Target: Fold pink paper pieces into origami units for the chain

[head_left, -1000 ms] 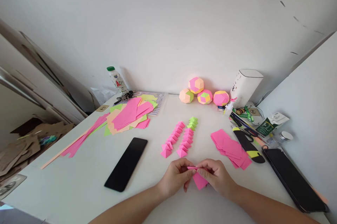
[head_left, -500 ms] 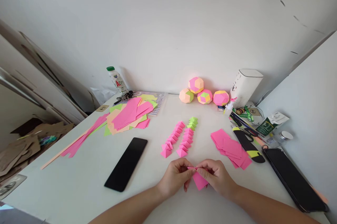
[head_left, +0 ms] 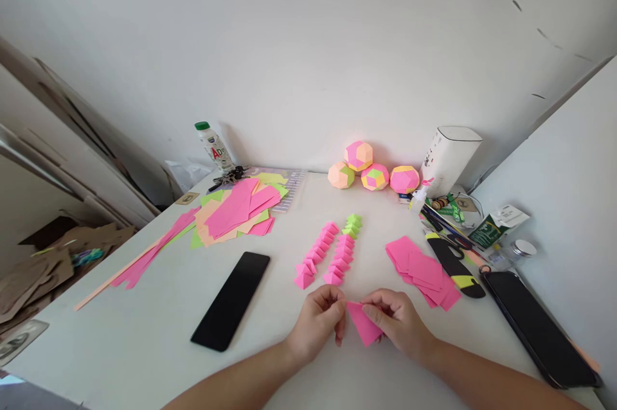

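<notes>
A pink square of paper (head_left: 365, 325) is pinched at its upper right between the thumb and fingers of my right hand (head_left: 401, 320). One corner of the paper points left, towards my left hand (head_left: 321, 322). That hand is closed, thumb against the curled index finger, just beside the corner with no paper visible in it. Just beyond my hands lie two rows of small folded paper units, one pink (head_left: 318, 252) and one pink (head_left: 341, 257) with green units (head_left: 353, 225) at its far end. Loose pink paper pieces (head_left: 421, 270) lie right of my right hand.
A black phone (head_left: 231, 301) lies on the left, near coloured paper sheets (head_left: 236, 207) and long strips (head_left: 157, 246). Several paper balls (head_left: 359, 156) sit by the wall. Scissors (head_left: 456, 262), a glue bottle (head_left: 418, 196), a white container (head_left: 450, 156) and a black tray-like object (head_left: 537, 326) are right.
My left thumb and fingers have come off the paper's upper edge and drawn slightly left. My right hand keeps the paper, whose left corner now shows and lies flatter.
</notes>
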The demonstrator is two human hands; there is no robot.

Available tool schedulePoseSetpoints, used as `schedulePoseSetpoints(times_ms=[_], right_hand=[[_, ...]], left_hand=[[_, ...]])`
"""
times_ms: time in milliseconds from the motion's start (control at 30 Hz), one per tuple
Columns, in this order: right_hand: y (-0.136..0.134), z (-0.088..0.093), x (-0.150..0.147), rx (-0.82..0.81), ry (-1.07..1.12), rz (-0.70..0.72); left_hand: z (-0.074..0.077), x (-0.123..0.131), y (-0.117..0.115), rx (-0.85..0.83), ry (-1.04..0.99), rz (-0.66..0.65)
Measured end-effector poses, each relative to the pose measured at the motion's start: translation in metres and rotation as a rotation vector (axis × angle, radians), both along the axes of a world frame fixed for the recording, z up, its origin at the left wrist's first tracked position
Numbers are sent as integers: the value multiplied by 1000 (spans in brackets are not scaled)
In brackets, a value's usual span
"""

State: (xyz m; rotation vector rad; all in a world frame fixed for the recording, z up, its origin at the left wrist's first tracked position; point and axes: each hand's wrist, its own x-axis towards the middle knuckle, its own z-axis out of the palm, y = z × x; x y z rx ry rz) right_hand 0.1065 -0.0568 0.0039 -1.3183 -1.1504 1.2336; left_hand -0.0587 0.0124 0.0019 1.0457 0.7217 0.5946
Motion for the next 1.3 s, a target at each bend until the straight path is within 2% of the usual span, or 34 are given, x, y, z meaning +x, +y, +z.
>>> schedulePoseSetpoints(times_ms=[133, 200, 367, 467, 667, 867, 1033, 1200, 1300], right_hand=[[0, 0, 1, -2, 3, -3], [0, 0, 1, -1, 7, 6], [0, -3, 0, 46, -114, 49], [0, -3, -1, 95, -219, 66], [-2, 1, -3, 88, -223, 80], [-3, 7, -2, -24, -65, 26], [-3, 8, -1, -17, 39, -10], [-2, 1, -2, 50, -92, 105], [-1, -1, -3, 68, -156, 125]], left_hand=[[0, 0, 3, -74, -80, 39], [0, 0, 4, -86, -90, 16], [0, 0, 0, 63, 64, -147], [-1, 0, -3, 138, 143, -187], [2, -1, -3, 165, 195, -198], [0, -3, -1, 83, 112, -144], [0, -2, 3, 41, 55, -118], [3, -2, 2, 76, 108, -166], [4, -3, -1, 117, 140, -214]])
